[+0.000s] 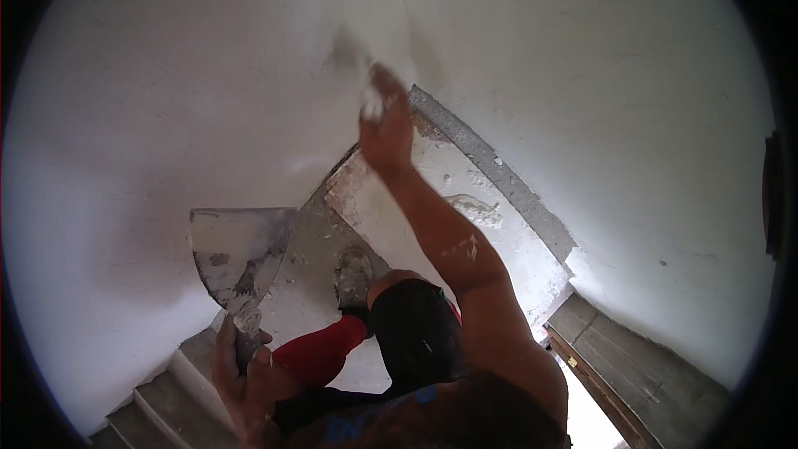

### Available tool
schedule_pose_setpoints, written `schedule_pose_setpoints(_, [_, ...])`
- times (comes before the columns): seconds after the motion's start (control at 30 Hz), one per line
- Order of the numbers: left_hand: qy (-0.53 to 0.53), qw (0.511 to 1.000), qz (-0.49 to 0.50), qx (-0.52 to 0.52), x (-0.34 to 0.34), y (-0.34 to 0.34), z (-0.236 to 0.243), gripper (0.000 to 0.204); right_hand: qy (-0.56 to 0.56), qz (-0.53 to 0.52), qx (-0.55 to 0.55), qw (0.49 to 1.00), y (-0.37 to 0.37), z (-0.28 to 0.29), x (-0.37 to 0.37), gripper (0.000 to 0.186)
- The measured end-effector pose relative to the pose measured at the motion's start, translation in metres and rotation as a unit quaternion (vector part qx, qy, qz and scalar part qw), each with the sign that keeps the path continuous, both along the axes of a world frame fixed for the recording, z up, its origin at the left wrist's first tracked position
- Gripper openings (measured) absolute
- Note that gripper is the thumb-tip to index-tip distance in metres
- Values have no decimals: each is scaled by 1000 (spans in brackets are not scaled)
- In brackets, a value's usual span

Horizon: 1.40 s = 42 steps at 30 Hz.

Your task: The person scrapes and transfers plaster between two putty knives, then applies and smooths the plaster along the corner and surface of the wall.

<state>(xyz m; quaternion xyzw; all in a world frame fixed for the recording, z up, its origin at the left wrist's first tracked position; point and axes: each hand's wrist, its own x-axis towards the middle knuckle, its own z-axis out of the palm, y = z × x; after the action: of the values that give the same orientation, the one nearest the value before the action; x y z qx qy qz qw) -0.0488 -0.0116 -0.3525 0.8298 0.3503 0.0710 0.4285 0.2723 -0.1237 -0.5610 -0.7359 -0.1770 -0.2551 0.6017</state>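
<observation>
My left hand (pixel 241 370) is wrapped round the handle of a wide putty knife (pixel 241 254). The knife's broad blade points away from me and is smeared with white and dark residue. Ahead of me my right hand (pixel 386 129) is raised near the corner of the pale wall (pixel 208 100), its fingers closed. White paste shows on the fingers; what they hold, if anything, I cannot make out. White specks dot my right forearm. Below that arm lies a white, paste-spattered board (pixel 440 170) with a lump of white paste (pixel 474 209) on it.
Grey steps (pixel 170 399) descend at the lower left. A rough grey strip (pixel 499 170) runs along the board's right edge, against the right wall (pixel 632 116). A wooden edge (pixel 603 391) is at the lower right. My shoe (pixel 353 274) rests on the floor beside the board.
</observation>
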Motion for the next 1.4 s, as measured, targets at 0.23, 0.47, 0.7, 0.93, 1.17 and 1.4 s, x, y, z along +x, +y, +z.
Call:
schedule_pose_setpoints(0.23, [20, 999, -24, -32, 8, -7, 6, 60, 70, -108, -7, 992, 37, -7, 53, 61])
schedule_pose_setpoints(0.47, [-43, 998, -19, -43, 11, 14, -2, 55, 14, 46, -25, 999, 40, 10, -32, 53])
schedule_pose_setpoints(0.7, [-77, 995, -15, -58, 20, 15, -5, 56, -59, -124, -35, 990, 33, 68, 65, 62])
schedule_pose_setpoints(0.93, [-51, 998, -19, -17, 32, 17, 4, 56, -88, 4, -48, 995, 27, 98, -10, 69])
schedule_pose_setpoints(1.17, [-58, 996, -58, -24, 32, 7, 6, 53, -102, -126, -17, 987, 24, 188, 76, 64])
schedule_pose_setpoints(1.4, [-18, 999, -27, 12, 28, 8, 5, 51, -107, 135, -152, 973, 6, 118, -40, 66])
